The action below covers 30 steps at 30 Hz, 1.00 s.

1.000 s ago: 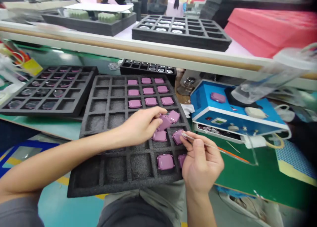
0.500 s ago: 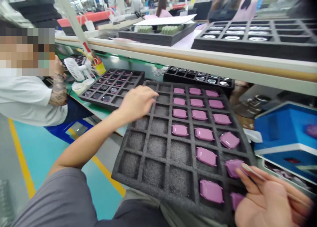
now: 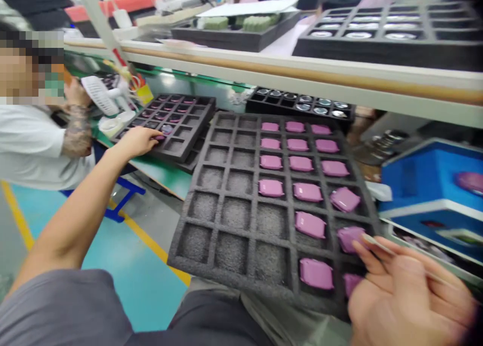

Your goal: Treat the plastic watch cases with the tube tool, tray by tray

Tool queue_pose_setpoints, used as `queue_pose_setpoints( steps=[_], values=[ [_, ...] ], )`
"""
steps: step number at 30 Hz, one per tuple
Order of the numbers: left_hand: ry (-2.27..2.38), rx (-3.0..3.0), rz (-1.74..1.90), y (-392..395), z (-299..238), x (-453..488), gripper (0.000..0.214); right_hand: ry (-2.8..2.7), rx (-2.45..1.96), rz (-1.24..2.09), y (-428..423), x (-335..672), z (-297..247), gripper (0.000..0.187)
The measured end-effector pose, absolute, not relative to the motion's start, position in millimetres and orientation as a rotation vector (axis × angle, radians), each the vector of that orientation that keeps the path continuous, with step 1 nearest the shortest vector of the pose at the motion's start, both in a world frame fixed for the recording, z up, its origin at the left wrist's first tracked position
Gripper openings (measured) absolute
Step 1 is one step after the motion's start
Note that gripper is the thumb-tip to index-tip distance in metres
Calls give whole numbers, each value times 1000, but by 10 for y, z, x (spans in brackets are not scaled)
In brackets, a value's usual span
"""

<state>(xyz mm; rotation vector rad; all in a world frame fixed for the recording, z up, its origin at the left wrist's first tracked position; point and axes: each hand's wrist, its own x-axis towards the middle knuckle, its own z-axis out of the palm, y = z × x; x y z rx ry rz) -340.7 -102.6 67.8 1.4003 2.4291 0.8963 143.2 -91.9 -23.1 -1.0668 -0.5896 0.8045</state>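
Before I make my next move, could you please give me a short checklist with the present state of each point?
1. Left grip at the left foam tray: ok.
2. Left grip firm on the purple piece there: cannot tell, fingers partly cover it.
3. Thin tool held in right grip: ok.
4. Purple watch cases in the large foam tray all straight: not ok, one case sits turned.
5. Support under the large foam tray: cannot tell, hidden.

White fan point(image 3: 97, 95), white sheet point(image 3: 251, 6), turquoise floor point(image 3: 132, 290)
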Motion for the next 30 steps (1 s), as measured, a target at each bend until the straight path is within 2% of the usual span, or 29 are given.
queue_pose_setpoints(
  steps=[3,6,9,13,17,22,30],
  values=[
    [2368,1523,1016,-880,880,-2948,33,-725,-1033,743,-927,1407,-178,21],
    [1855,1630,1361,-710,983,-2047,35,-743,-979,750,-910,1411,-180,19],
    [1367,1637,1215,-556,878,-1002,28,-736,-964,739,-898,1423,-203,18],
    [1146,1378,922,-395,514,-116,34,-736,-964,736,-883,1448,-253,17],
    [1094,1260,870,-358,295,20,37,-764,-928,746,-852,1466,-291,13],
    [1027,1253,849,-410,306,-49,42,-822,-957,745,-834,1473,-297,14],
    [983,1296,829,-430,311,-18,39,-885,-982,722,-835,1496,-308,14]
  ],
)
